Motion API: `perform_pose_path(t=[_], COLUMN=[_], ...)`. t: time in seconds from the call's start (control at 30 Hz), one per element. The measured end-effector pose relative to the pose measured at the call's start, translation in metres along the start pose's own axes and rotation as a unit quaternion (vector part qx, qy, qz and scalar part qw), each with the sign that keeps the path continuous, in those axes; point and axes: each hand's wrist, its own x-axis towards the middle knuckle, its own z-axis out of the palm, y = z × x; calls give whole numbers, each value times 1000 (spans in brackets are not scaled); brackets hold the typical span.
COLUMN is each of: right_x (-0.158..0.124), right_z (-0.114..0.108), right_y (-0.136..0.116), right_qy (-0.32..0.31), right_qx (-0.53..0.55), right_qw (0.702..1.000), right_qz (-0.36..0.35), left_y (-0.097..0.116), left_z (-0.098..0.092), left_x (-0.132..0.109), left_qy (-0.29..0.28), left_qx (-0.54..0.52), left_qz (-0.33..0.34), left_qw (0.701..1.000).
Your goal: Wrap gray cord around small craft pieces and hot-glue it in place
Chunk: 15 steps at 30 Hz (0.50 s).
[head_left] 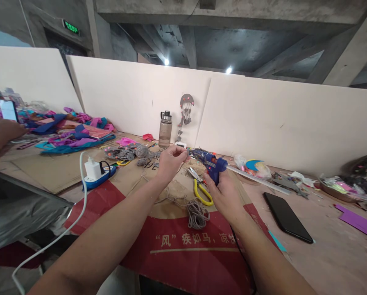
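Note:
My right hand (223,190) is wrapped round a blue glue gun (212,164), a long clear glue stick (257,179) jutting from its back. The gun's nozzle points left, close to the fingertips of my left hand (172,162). Those fingers are pinched together; what they hold is too small to make out. Below the gun lie yellow-handled scissors (202,192) with open blades. A coil of grey cord (198,214) rests on the red and brown cardboard (177,233), and a loose strand runs from it.
A bottle (165,130) stands by the white partition (125,98). At left are a blue power strip (100,178), grey yarn (143,151) and felt scraps (75,135). A black phone (287,216) lies right. Another person's hand (5,129) is far left.

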Motion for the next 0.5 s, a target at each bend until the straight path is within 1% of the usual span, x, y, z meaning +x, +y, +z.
perform_pose_path(t=[0.13, 0.23, 0.37, 0.5], right_x=[-1, -1, -1, -1], right_z=[1, 2, 2, 1], right_y=[2, 3, 3, 3], right_qy=[-1, 5, 18, 15], right_qx=[3, 5, 7, 6], right_qw=[1000, 1000, 1000, 1000], right_qz=[5, -5, -22, -15], left_y=[-2, -2, -1, -1], left_z=[0, 1, 2, 2], left_x=[1, 2, 3, 3], left_qy=[5, 11, 7, 2], left_qx=[-31, -64, -112, -140], left_qz=[-7, -21, -45, -65], left_qw=[999, 998, 993, 988])
